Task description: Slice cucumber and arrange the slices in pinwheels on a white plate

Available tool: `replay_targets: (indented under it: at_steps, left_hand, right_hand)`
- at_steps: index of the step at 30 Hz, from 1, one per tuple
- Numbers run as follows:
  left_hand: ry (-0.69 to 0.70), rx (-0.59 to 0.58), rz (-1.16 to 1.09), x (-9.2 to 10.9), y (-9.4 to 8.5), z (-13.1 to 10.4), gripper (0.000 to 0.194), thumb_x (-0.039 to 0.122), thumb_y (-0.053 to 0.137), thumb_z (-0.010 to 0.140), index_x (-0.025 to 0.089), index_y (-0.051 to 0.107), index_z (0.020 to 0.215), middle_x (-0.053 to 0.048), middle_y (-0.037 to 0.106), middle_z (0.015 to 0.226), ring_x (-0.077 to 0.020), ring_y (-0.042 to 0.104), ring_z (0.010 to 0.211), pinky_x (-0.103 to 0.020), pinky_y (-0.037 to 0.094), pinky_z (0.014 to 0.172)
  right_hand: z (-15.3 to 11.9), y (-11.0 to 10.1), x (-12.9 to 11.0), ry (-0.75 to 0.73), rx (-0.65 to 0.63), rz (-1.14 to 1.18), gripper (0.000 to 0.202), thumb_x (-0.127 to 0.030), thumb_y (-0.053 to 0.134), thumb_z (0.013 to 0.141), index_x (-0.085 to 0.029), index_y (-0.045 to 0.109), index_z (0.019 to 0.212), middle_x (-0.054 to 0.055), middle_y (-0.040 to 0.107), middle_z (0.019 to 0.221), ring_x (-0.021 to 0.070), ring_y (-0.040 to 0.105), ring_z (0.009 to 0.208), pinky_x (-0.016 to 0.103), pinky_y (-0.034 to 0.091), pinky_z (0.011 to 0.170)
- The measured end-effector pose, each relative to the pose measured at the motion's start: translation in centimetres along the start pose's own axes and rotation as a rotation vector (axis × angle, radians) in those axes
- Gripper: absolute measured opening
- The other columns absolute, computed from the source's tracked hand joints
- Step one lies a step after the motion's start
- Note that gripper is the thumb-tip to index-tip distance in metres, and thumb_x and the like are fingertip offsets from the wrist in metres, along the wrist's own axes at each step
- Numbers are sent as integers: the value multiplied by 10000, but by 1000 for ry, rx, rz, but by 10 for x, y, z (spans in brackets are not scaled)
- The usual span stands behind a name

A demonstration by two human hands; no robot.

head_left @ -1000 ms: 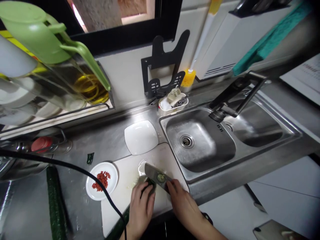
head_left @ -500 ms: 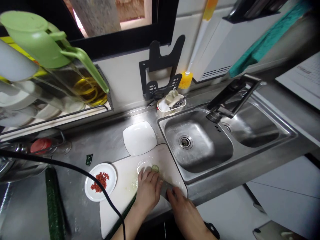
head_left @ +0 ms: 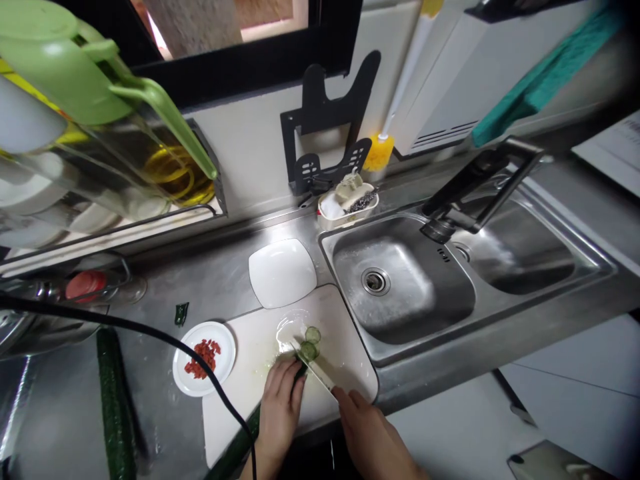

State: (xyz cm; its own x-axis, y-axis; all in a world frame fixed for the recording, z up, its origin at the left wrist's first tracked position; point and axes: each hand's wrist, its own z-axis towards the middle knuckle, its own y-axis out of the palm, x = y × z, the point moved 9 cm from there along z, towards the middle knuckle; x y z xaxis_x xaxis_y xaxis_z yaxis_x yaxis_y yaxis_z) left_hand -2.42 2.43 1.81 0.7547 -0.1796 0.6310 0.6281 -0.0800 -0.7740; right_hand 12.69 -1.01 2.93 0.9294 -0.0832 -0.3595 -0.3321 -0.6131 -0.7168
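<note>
My left hand (head_left: 281,397) is wrapped over the cut end of a dark green cucumber (head_left: 239,445), which lies slantwise on a white cutting board (head_left: 353,353). My right hand (head_left: 367,427) grips a kitchen knife (head_left: 320,375), its thin blade pointing away to the upper left beside the left fingertips. The blade's edge is by the cucumber's cut end; whether it touches the cucumber I cannot tell. Thin pale green cucumber slices (head_left: 313,335) lie flat on the board just past the blade. Most of the knife handle is hidden in my right hand.
A white plate of chopped red pieces (head_left: 204,358) overlaps the board's left edge. Behind the board stands a white square plate (head_left: 283,273). A second cucumber (head_left: 114,407) lies at left. The sink (head_left: 405,280) borders the board's right. A black cable (head_left: 150,333) crosses the view.
My left hand has drawn back toward me and left along the cucumber. The knife has turned and shifted to the cucumber's end. Two slices show clearly now, where one showed before.
</note>
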Motion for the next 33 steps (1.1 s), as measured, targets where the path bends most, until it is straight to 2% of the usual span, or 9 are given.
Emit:
replay_targets:
  at_steps: [6, 15, 26, 33]
  left_hand:
    - [59, 31, 50, -2, 1, 2, 233, 227, 460, 915, 202, 606, 1096, -66, 669, 1081, -201, 615, 1041, -405, 513, 929]
    - [97, 28, 67, -5, 7, -3, 226, 209, 440, 924, 196, 592, 1091, -67, 667, 1087, -204, 609, 1059, -429, 481, 974]
    - [103, 39, 77, -4, 6, -4, 217, 183, 457, 913, 192, 595, 1081, -58, 675, 1078, -198, 611, 1051, -413, 477, 969]
    - [112, 34, 77, -4, 6, -3, 216, 172, 467, 908, 186, 587, 1088, -62, 671, 1086, -202, 606, 1058, -416, 472, 968]
  right_hand:
    - [-7, 9, -3, 2, -131, -87, 617, 57, 307, 783, -202, 493, 1311, 98, 649, 1090, 186, 679, 840, 227, 474, 654]
    - [-13, 15, -1, -24, -103, -79, 658, 68, 329, 741, -212, 494, 1313, 95, 652, 1068, 184, 684, 763, 225, 454, 589]
    - [-12, 18, -3, 6, -206, -86, 700, 84, 295, 729, -197, 454, 1350, 115, 634, 1119, 204, 674, 838, 243, 454, 653]
    - [-10, 14, -6, -1, -212, -88, 684, 84, 289, 727, -184, 470, 1330, 104, 645, 1104, 213, 675, 834, 254, 457, 646]
